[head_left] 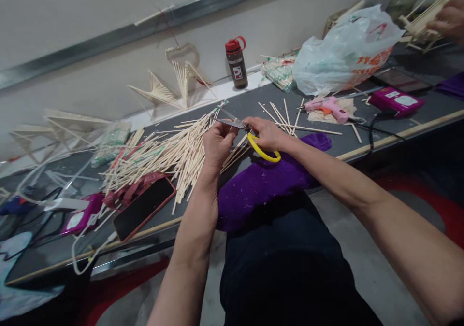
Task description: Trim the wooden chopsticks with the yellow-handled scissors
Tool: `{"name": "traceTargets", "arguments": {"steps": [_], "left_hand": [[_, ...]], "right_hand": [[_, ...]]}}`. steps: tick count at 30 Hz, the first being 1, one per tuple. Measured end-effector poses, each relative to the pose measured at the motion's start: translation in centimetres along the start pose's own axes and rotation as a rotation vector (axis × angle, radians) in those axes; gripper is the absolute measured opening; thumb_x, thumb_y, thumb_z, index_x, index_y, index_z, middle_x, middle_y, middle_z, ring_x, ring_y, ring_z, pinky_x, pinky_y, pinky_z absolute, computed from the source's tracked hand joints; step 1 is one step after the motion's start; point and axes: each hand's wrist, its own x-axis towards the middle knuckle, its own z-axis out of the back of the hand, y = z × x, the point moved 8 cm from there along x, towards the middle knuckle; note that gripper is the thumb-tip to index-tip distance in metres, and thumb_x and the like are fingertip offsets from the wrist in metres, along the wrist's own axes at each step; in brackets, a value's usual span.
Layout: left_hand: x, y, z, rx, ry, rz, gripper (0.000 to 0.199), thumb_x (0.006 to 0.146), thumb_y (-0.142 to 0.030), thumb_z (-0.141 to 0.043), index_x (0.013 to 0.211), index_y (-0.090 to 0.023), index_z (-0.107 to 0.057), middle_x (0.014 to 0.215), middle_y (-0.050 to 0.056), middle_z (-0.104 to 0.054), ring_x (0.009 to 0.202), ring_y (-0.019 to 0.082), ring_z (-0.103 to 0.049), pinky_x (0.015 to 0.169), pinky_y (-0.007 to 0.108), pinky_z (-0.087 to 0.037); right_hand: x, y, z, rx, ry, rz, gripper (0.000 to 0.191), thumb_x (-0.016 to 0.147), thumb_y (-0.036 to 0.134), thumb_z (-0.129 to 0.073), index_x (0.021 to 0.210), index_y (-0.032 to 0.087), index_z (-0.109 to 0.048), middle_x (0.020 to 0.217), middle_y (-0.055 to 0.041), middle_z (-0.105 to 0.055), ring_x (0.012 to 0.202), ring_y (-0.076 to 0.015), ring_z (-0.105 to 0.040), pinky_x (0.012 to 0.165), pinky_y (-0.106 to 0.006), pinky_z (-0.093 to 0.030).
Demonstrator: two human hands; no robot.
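My right hand (266, 134) is closed on a pair of scissors with yellow handles (261, 153), whose blades point left and are parted. Close by the blades, my left hand (219, 145) is pinched, apparently on a thin wooden stick (236, 120) whose pale end shows between the blades. The fingers cover most of that stick. Beneath and left of my hands spreads a big loose pile of wooden sticks (181, 147). A purple cloth (261, 188) lies over the table edge and lap below them.
Several loose sticks, a pink glue gun (328, 107) and a magenta box (397, 100) lie to the right. Behind stand a bottle (237, 65) and a plastic bag (348, 50). A phone (145, 209) and cables are at left. Another person's hand (451, 19) holds a stick structure.
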Motion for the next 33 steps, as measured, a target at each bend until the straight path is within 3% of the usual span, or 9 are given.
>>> {"name": "traceTargets", "arguments": {"steps": [4,7,11,23,33], "left_hand": [[0.0,-0.3,0.6,0.033,-0.062,-0.019,0.015,0.084,-0.026,-0.063,0.071,-0.020,-0.063,0.063,-0.003,-0.066,0.047,0.008,-0.052,0.050,0.021,-0.040],[-0.1,-1.1,0.7,0.107,-0.048,-0.097,0.020,0.086,-0.026,-0.060,0.067,-0.021,-0.064,0.063,-0.002,-0.067,0.056,0.010,-0.058,0.059,0.022,-0.044],[-0.1,-1.4,0.6,0.108,-0.003,-0.117,0.029,0.088,-0.034,-0.059,0.063,-0.021,-0.063,0.059,-0.001,-0.063,0.054,0.010,-0.055,0.058,0.023,-0.042],[-0.4,-0.3,-0.6,-0.127,0.180,0.074,0.038,0.086,-0.045,-0.060,0.057,-0.020,-0.058,0.051,-0.002,-0.051,0.045,0.008,-0.039,0.045,0.023,-0.029],[-0.4,0.3,-0.1,-0.095,0.139,0.031,0.039,0.089,-0.039,-0.057,0.055,-0.020,-0.058,0.052,-0.002,-0.054,0.044,0.007,-0.041,0.046,0.024,-0.032]], "right_hand": [[0.2,-0.2,-0.1,0.023,0.002,-0.031,0.058,0.076,0.039,-0.065,0.130,0.022,-0.052,0.095,-0.0031,-0.059,0.079,-0.0177,-0.052,0.076,-0.032,-0.041],[0.1,0.0,0.0,0.040,-0.005,-0.020,0.064,0.074,0.043,-0.068,0.132,0.024,-0.050,0.099,-0.0037,-0.060,0.080,-0.0178,-0.053,0.076,-0.033,-0.042],[-0.2,0.4,0.2,0.052,-0.016,0.031,0.065,0.075,0.042,-0.069,0.134,0.023,-0.048,0.109,-0.0060,-0.060,0.085,-0.0189,-0.055,0.080,-0.036,-0.045],[-0.3,0.3,0.1,0.071,0.000,0.093,0.067,0.075,0.042,-0.070,0.135,0.022,-0.047,0.119,-0.0092,-0.058,0.099,-0.0231,-0.057,0.091,-0.042,-0.046],[-0.3,0.3,-0.1,0.046,0.023,0.056,0.049,0.078,0.026,-0.059,0.126,0.023,-0.055,0.100,-0.0040,-0.065,0.077,-0.0167,-0.052,0.076,-0.032,-0.043]]}}
